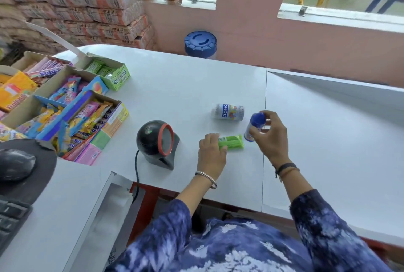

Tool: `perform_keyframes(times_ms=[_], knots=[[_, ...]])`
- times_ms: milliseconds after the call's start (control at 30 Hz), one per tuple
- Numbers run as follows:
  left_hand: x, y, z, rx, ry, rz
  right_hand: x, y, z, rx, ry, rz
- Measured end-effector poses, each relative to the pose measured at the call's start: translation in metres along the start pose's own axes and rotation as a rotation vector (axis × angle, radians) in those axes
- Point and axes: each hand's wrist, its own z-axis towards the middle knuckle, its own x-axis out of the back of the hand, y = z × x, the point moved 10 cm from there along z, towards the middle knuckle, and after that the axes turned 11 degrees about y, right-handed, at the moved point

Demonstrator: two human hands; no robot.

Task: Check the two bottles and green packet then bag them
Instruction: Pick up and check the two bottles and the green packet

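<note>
A green packet (232, 142) lies flat on the white counter (188, 88), and my left hand (211, 153) grips its left end. Just to its right a small white bottle with a blue cap (254, 124) stands upright, with the fingers of my right hand (270, 135) closed around its side. Behind them a second bottle (228, 112), white with blue lettering, lies on its side, untouched. A black barcode scanner with a red ring (158, 141) sits left of the packet, its window facing my hands.
Open cardboard boxes of sweets (72, 107) crowd the counter's left side. A mouse (15, 163) and keyboard (11, 217) sit at the near left. A blue-lidded jar (200, 43) stands beyond the far edge. Stacked sacks (83, 4) fill the back left.
</note>
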Motion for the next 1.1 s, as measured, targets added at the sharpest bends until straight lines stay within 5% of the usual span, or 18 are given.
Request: perform_keyframes(times_ms=[167, 400, 467, 567, 733, 1100], knots=[[-0.017, -0.006, 0.014, 0.02, -0.057, 0.227, -0.007, 0.036, 0.019, -0.02, 0.017, -0.033], [-0.012, -0.006, 0.017, 0.162, -0.099, -0.241, 0.002, 0.025, 0.003, 0.15, 0.181, -0.123], [-0.012, -0.006, 0.012, 0.235, -0.136, -0.395, -0.012, 0.026, -0.019, 0.167, 0.045, -0.089], [-0.011, -0.002, 0.005, 0.364, -0.17, -0.672, -0.039, 0.043, -0.04, -0.152, -0.268, 0.154], [0.002, 0.009, 0.0, 0.51, -0.115, -1.011, -0.036, 0.025, -0.037, -0.413, -0.359, 0.589], [0.034, -0.037, -0.028, 0.836, 0.239, -1.493, -0.081, -0.059, -0.082, -0.086, -0.497, 0.413]])
